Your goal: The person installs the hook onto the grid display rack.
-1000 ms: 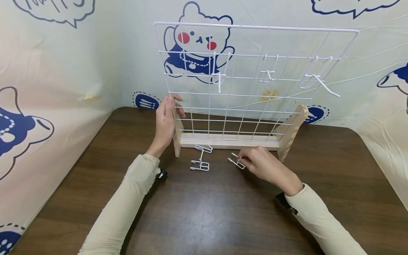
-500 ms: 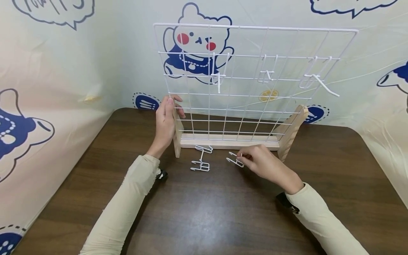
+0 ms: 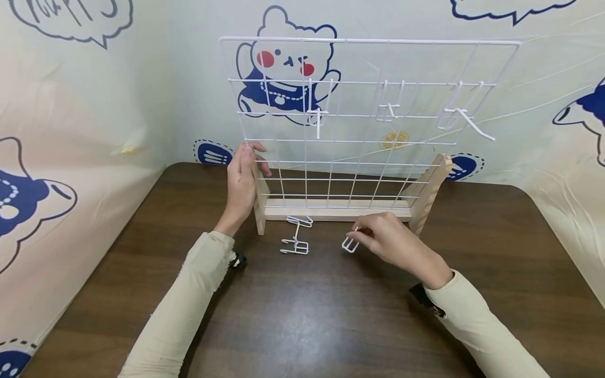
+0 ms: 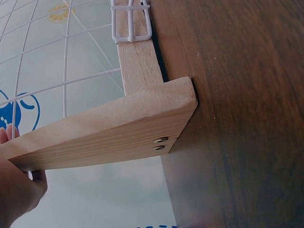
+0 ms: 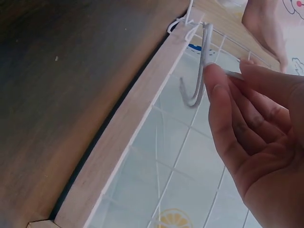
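Note:
My left hand (image 3: 242, 176) grips the left wooden side post (image 4: 114, 128) of a white wire grid rack (image 3: 331, 179), thumb in front and fingers behind. Between thumb and fingertips, my right hand (image 3: 389, 241) pinches a white wire hook (image 3: 350, 245) over the table, in front of the rack's base. Seen from the right wrist, that hook (image 5: 194, 100) has a curved end and hangs past the fingertips. To the left, other white hooks (image 3: 295, 247) lie on the table. Three white hooks hang on the grid's upper wires, one being the long-armed hook (image 3: 472, 125) at the right.
The rack's wooden base bar (image 3: 331, 214) runs between two posts, the right post (image 3: 430, 194) leaning outward. A brown wooden table (image 3: 302, 315) lies beneath. Behind it hangs a pale cloth (image 3: 165, 79) printed with cartoon bears.
The hook in my right hand has turned, so its prongs no longer point left, and the hand has shifted slightly. My left hand keeps its hold on the post.

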The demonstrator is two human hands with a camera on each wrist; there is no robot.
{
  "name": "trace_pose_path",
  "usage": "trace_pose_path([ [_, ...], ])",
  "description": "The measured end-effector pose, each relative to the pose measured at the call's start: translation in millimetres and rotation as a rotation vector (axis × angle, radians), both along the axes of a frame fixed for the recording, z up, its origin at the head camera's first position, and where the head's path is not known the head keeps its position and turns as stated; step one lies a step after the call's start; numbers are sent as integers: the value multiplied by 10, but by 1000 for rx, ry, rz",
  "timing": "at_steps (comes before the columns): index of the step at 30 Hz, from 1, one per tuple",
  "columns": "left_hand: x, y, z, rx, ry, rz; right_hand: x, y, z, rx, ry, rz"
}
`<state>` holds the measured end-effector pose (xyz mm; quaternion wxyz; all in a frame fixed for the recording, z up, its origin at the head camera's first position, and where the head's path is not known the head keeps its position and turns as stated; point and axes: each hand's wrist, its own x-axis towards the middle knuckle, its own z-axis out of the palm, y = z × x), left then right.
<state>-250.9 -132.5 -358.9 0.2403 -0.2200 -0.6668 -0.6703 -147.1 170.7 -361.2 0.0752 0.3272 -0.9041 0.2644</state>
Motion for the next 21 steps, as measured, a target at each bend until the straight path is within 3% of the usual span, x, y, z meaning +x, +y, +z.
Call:
trace_pose_path([
  [15,9,0,10,-4,6,1,22,-3,26,-97,65,7],
  [21,6,-6,2,-10,4,10,36,-10,54,-139,42,7],
])
